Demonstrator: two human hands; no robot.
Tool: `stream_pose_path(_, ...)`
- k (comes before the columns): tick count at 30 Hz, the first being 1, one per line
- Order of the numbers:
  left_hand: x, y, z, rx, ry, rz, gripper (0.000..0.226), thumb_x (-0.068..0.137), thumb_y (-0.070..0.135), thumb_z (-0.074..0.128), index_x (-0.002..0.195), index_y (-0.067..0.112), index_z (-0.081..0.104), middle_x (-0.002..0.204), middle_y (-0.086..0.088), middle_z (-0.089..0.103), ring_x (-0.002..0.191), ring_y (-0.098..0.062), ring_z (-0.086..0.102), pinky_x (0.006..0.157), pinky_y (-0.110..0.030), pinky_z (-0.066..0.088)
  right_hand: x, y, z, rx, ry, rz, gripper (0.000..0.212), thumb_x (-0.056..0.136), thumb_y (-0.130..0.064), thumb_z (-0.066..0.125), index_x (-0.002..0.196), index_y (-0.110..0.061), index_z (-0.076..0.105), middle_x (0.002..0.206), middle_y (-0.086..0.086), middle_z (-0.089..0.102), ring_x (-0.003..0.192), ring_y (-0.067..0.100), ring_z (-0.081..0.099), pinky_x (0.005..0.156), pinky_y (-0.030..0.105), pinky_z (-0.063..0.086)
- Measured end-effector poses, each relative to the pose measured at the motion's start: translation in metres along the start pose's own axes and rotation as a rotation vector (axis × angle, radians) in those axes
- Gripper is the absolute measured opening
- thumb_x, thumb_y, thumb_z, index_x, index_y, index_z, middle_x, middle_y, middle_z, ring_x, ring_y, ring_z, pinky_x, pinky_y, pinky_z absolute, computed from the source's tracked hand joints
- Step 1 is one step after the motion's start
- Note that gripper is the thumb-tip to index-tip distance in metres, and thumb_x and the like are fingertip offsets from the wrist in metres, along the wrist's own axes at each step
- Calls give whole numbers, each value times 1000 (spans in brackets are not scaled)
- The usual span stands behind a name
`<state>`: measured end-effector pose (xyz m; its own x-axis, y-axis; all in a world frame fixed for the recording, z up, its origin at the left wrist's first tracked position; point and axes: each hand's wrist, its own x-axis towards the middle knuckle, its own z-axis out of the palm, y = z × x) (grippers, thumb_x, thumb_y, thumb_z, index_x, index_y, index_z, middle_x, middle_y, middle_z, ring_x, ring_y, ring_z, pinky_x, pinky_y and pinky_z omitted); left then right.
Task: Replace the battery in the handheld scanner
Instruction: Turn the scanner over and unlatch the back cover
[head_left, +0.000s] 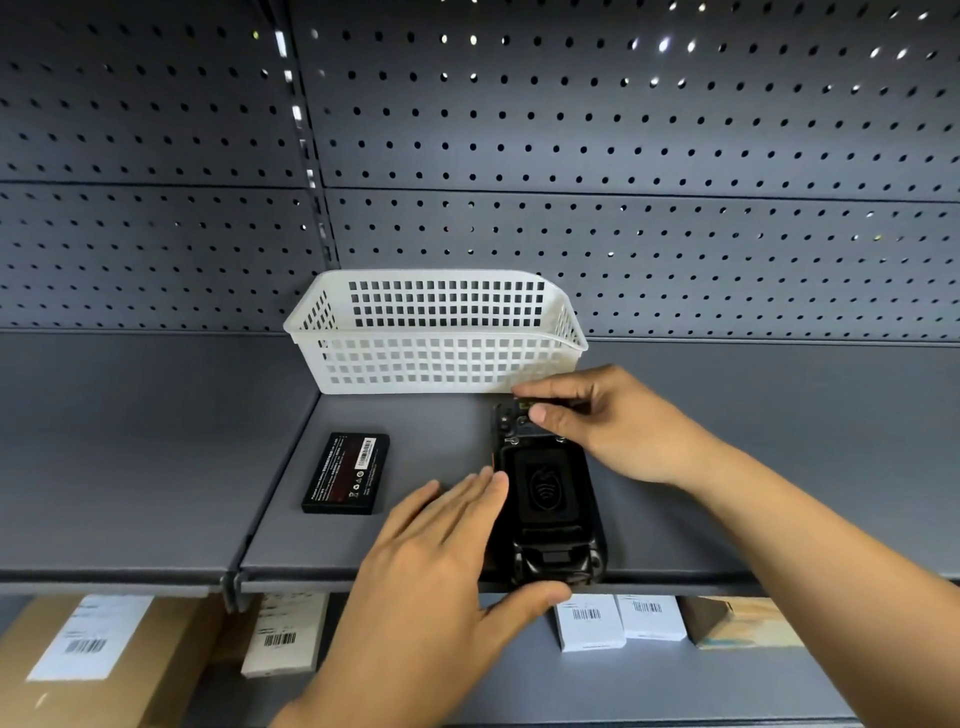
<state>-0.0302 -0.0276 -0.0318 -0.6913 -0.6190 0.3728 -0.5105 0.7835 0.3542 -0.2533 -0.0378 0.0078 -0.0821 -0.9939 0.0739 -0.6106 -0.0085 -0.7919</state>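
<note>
The handheld scanner (545, 493) lies back side up on the grey shelf (156, 441), a little right of the frame's centre, its long axis running away from the viewer and its near end at the shelf's front edge. Its back shows a raised black panel with a curved-line emblem. The left hand (441, 561) comes in from the lower centre of the frame; its fingers (483, 493) lie flat and close together along the scanner's left side, and its thumb hooks around the near end, so the grip is a loose clasp on the scanner's lower part. The right hand (597, 421) reaches in from the right edge; its thumb and fingertips pinch the scanner's far end, a narrow grip closed on the top of the device. To the left of the scanner, apart from it, a loose black battery (347, 474) lies flat on the same shelf with its printed label facing up. Behind both, against the back of the shelf, stands a white plastic basket (436, 332) with lattice walls; its front right corner is just beside the right hand's fingertips. A grey perforated back panel (623, 156) fills the upper frame. On the lower shelf, along the bottom of the frame, sit a brown cardboard box (78, 660) with a barcode label at lower left and small white barcoded boxes (618, 621) at lower right.
</note>
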Motion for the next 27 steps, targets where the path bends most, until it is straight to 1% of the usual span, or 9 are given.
stream_pose_path(5,0,-5,4,18,-27,14,85,86,75,34,131,8,59,130,-4,65,120,-16,60,103,-34,33,0,2,1,-14,16,-9,29,91,-22,63,120,-24,68,126,-12,67,120,-4,56,113,28,38)
stream_pose_path(10,0,-8,4,5,9,26,86,87,75,29,130,7,59,127,-3,67,123,-12,45,107,-36,39,1,5,2,-85,-6,-1,33,85,-44,60,118,-39,65,128,-21,64,126,-5,51,118,45,27)
stream_pose_path(13,0,-7,2,-19,0,7,87,85,77,29,129,8,61,126,-1,68,121,-10,44,107,-35,37,-2,6,0,-18,-7,8,30,90,-28,63,120,-28,67,128,-15,65,123,-6,53,115,32,35)
stream_pose_path(15,0,-5,-1,-37,-31,-15,87,84,78,30,129,10,61,125,1,68,121,-9,45,106,-33,39,-3,5,1,-11,-2,6,30,91,-26,63,121,-27,67,128,-14,65,121,-8,54,113,26,36)
stream_pose_path(17,1,-2,-10,-72,-60,-30,87,79,83,31,133,19,58,127,7,66,121,-5,44,102,-29,44,-4,4,0,-10,-19,1,33,90,-28,63,124,-28,65,131,-15,63,123,-7,53,114,26,36)
stream_pose_path(20,14,-7,-37,-165,-85,-108,86,64,90,40,140,50,37,126,36,47,117,10,44,94,-10,36,-9,4,-12,12,-16,-15,42,88,-30,65,129,-28,60,131,-14,63,122,-3,55,112,29,39)
stream_pose_path(22,33,-14,-53,-164,-27,-77,70,71,81,47,134,53,41,117,37,52,106,10,52,83,-10,39,-17,6,-22,-22,-19,-15,43,86,-28,67,129,-28,60,126,-14,66,118,-1,59,108,27,43)
stream_pose_path(23,45,-18,-57,-160,-5,-64,58,76,72,52,130,51,49,116,33,57,103,8,54,84,-14,42,-22,8,-25,-29,-32,-6,42,86,-26,68,128,-26,61,123,-13,68,116,0,60,106,25,44)
stream_pose_path(27,82,-24,-50,-115,-147,-36,36,83,50,66,118,40,66,111,17,71,95,-3,64,88,-25,50,-35,13,-21,-103,13,-29,39,84,-22,72,122,-26,66,118,-15,70,111,-6,62,103,19,44)
